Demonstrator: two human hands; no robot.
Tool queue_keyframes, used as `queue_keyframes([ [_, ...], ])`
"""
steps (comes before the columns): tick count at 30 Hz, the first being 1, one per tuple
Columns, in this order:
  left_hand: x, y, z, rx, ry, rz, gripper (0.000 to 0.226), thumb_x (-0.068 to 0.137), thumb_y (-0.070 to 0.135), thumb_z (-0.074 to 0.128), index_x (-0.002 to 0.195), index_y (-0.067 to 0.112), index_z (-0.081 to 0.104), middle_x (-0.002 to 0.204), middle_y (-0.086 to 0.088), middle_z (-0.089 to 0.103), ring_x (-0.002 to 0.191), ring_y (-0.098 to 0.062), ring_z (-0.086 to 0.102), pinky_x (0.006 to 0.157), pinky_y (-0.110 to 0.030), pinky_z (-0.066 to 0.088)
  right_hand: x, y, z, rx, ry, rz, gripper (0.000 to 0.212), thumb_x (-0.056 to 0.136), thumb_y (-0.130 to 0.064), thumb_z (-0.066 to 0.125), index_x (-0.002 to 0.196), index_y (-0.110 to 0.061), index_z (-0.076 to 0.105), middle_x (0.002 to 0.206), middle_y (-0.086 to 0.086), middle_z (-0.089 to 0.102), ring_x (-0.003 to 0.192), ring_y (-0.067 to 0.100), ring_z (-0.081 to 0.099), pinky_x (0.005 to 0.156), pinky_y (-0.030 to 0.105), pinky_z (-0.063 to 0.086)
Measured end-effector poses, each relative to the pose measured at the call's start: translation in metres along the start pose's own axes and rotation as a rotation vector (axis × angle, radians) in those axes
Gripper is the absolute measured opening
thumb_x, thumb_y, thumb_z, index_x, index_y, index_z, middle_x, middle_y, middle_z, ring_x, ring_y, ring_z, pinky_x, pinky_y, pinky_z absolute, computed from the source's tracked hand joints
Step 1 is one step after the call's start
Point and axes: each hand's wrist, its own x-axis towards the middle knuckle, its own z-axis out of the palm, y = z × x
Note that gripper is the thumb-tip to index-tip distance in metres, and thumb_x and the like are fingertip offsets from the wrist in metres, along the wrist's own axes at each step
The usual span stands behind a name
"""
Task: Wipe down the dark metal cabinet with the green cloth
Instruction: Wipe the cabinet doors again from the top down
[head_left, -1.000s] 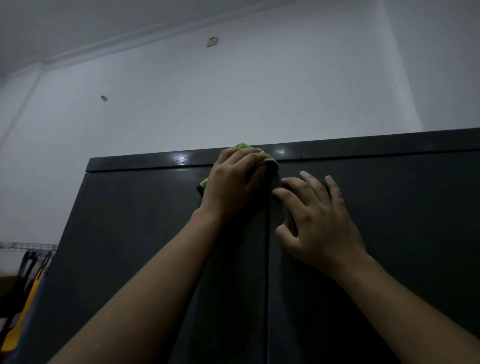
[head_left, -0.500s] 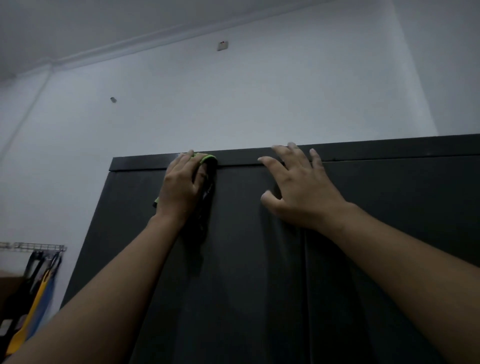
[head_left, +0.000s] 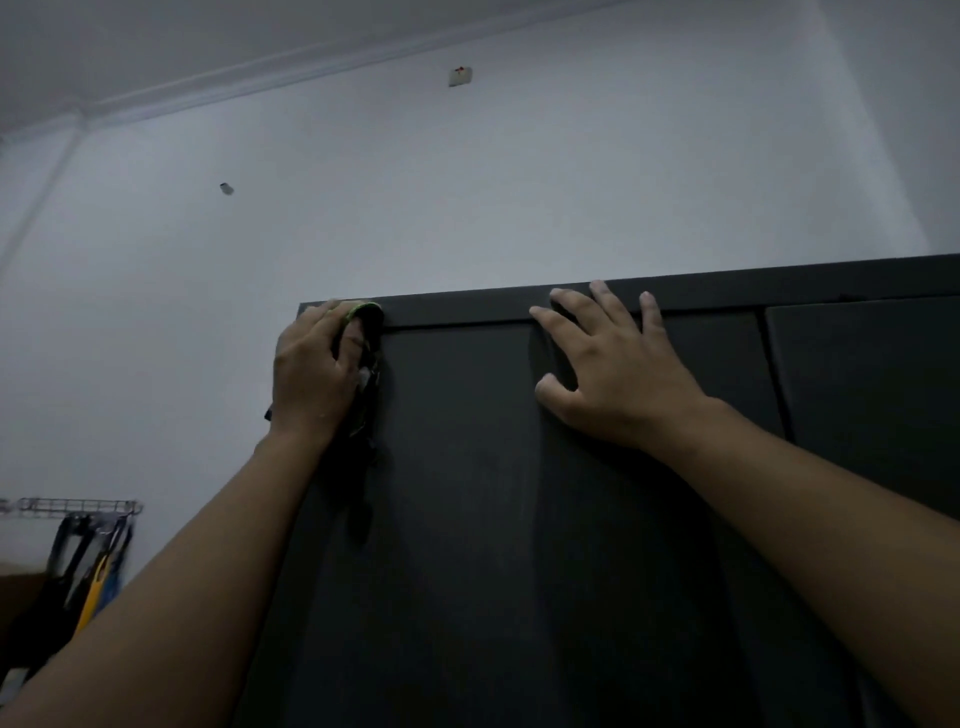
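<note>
Dark metal cabinet (head_left: 545, 597): head view, seen from below; it fills the lower right against a white wall (head_left: 467, 208), with its top rail (head_left: 467, 307) running across.
Green cloth (head_left: 364, 310): bunched at the cabinet's upper left corner, touching the rail and the door (head_left: 457, 415); mostly hidden, with a dark fold trailing below the hand.
Left hand (head_left: 311, 371): fingers curled over the cloth, gripping it against the corner.
Right hand (head_left: 618, 374): flat on the door, well apart from the left; fingers straight and spread, tips reaching the rail, holding nothing.
Wire rack (head_left: 72, 505): low on the wall at far left, with dark and yellow items hanging from it.
</note>
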Motion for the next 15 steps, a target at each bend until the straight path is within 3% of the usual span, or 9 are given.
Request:
queue_keyframes([
  [3,-0.007,-0.026,-0.013,0.009,0.009,-0.020,0.030,0.100,0.025,0.048,0.122,0.017,0.067,0.124,-0.002,0.066,0.120,-0.023,0.056,0.104,-0.038,0.040,0.014,-0.018,0.002,0.014,-0.013,0.046,0.073,0.093,-0.055,0.040,0.158,-0.030,0.017,0.167,-0.007,0.008,0.154,0.025,-0.006,0.120,0.061,-0.005],
  [8,-0.032,-0.030,-0.028,-0.004,0.036,-0.128,0.027,0.101,0.023,0.049,0.121,0.019,0.066,0.116,-0.004,0.069,0.108,-0.024,0.060,0.089,-0.028,0.040,0.017,-0.028,0.008,0.030,0.018,0.079,0.081,0.087,-0.062,0.038,0.159,-0.030,0.016,0.167,-0.010,0.007,0.154,0.022,-0.007,0.121,0.058,-0.007],
  [12,-0.079,-0.032,-0.036,0.038,0.019,0.000,0.033,0.099,0.025,0.047,0.124,0.014,0.065,0.124,-0.005,0.066,0.118,-0.024,0.058,0.103,-0.037,0.040,0.013,-0.030,0.013,0.017,0.037,0.080,0.099,0.068,-0.072,0.021,0.159,-0.033,0.015,0.167,-0.012,0.007,0.154,0.021,-0.007,0.122,0.055,-0.007],
  [15,-0.118,-0.029,-0.041,0.052,-0.065,0.082,0.040,0.098,0.032,0.046,0.128,0.012,0.063,0.131,-0.007,0.062,0.123,-0.026,0.053,0.107,-0.038,0.037,0.016,-0.035,0.012,0.067,0.057,0.118,0.097,0.067,-0.072,0.026,0.156,-0.033,0.025,0.166,-0.012,0.014,0.154,0.020,-0.003,0.121,0.056,-0.007],
])
